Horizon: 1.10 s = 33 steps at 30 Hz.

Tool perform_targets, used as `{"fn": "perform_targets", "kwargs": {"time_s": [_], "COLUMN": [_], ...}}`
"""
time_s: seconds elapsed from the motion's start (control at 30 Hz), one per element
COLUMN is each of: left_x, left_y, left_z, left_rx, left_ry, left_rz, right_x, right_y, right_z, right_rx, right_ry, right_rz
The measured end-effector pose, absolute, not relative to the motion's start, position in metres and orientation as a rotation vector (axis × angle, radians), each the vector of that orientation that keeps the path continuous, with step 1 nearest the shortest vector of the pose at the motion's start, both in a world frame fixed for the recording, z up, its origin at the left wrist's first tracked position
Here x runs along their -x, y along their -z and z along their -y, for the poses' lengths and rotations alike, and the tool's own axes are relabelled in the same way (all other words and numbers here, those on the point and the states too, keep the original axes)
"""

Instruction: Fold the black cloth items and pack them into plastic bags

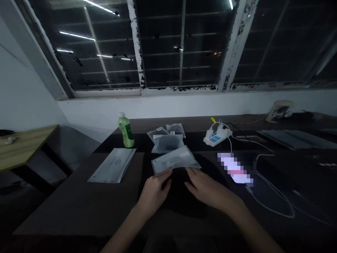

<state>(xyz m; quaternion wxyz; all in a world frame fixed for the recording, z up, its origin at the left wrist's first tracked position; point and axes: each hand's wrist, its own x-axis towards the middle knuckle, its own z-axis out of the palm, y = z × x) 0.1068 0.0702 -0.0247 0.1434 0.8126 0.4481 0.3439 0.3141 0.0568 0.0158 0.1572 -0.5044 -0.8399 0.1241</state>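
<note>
- At far left, a light wood-topped table (30,147) stands apart from the dark table (76,211).
- Printed frosted plastic bags (113,166) lie stacked flat on the dark table.
- A green-labelled bottle (126,131) stands upright just behind them.
- The left hand (154,189) has its fingertips at the near edge of a frosted pouch (176,159), thumb apart; I cannot tell whether it grips.
- That pouch lies between the hands' reach and a pile of smaller translucent packets (168,142).
- The right hand (204,182) touches the pouch's near right edge, thumb apart; its grip is likewise unclear.
- A white power strip (214,138) with plugged-in adapters sits behind a lit, blurred phone (235,169).
</note>
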Motion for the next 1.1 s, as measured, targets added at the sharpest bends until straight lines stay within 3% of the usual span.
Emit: {"fn": "perform_targets", "kwargs": {"time_s": [0.23, 0.53, 0.63, 0.8, 0.9, 1.1], "left_x": [-0.109, -0.106, -0.107, -0.105, -0.102, -0.092], "left_y": [0.021, 0.017, 0.02, 0.025, 0.024, 0.005], "left_z": [-0.069, -0.081, -0.081, -0.079, -0.078, -0.066], "left_rx": [-2.375, -2.409, -2.453, -2.685, -2.862, -2.646], "left_ry": [-0.98, -0.946, -0.95, -0.988, -0.932, -0.677], "left_rz": [-1.207, -1.103, -1.122, -1.068, -1.046, -1.14], "right_x": [-0.323, -0.325, -0.33, -0.333, -0.323, -0.325], "right_y": [-0.032, -0.004, 0.001, 0.007, 0.014, 0.007], "right_z": [-0.049, -0.07, -0.086, -0.115, -0.115, -0.092], "right_rx": [1.433, 1.206, 1.296, 1.488, 1.607, 1.565], "right_ry": [-0.406, -0.172, -0.045, -0.215, -0.133, -0.05], "right_rz": [2.352, 2.319, 2.297, 2.416, 2.383, 2.459]}}
